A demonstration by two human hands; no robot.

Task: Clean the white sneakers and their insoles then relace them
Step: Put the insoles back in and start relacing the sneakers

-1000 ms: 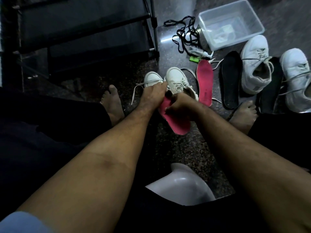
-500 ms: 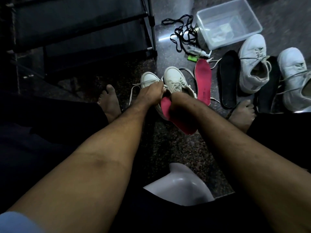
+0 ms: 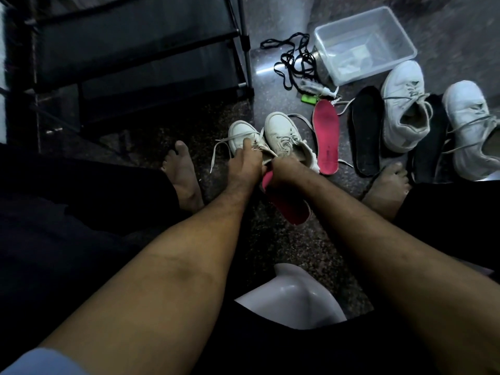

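Note:
Two small white sneakers stand side by side on the floor. My left hand (image 3: 247,162) grips the left sneaker (image 3: 241,136) at its opening. My right hand (image 3: 284,169) holds a pink insole (image 3: 290,209) whose front end goes into that shoe; its heel end sticks out toward me. The other small sneaker (image 3: 285,136) stands just right of my hands, laces loose. A second pink insole (image 3: 326,136) lies flat to its right.
Two larger white sneakers (image 3: 404,104) (image 3: 473,125) and a black insole (image 3: 365,131) lie at the right. A clear plastic tub (image 3: 365,44), black laces (image 3: 295,60) and a small green object (image 3: 308,99) sit behind. A dark rack (image 3: 135,50) stands left. My bare feet (image 3: 181,171) (image 3: 387,188) flank the shoes.
The pink insole has slid further forward into the left sneaker. My left hand moved onto the shoe's opening, and my right hand followed the insole forward.

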